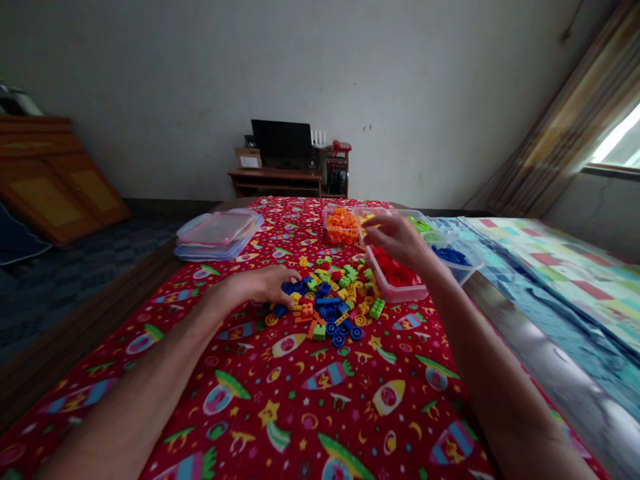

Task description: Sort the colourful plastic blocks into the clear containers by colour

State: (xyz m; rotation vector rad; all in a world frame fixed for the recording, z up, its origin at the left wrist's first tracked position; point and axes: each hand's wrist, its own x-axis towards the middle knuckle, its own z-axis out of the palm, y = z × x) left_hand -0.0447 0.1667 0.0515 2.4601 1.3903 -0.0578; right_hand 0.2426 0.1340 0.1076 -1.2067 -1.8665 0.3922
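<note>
My left hand (274, 285) rests at the left edge of a loose pile of toy building bricks (327, 301), its fingers apart and touching blue bricks. The pile mixes blue, yellow, green, orange and red pieces, some shaped like wheels. My right hand (395, 237) hovers over the clear boxes, fingers apart near the box of yellow bricks (367, 218), and nothing shows in its grasp. Below it stands a clear box of red bricks (395, 268). Left of that hand is a box of orange bricks (343, 225). The right hand partly hides the yellow and red boxes.
Green bricks (420, 225) and a tub of blue bricks (451, 255) sit at the right. Stacked clear lids (219, 233) lie at the table's left edge. A red patterned cloth (320, 407) covers the table. A bed (555, 267) adjoins on the right.
</note>
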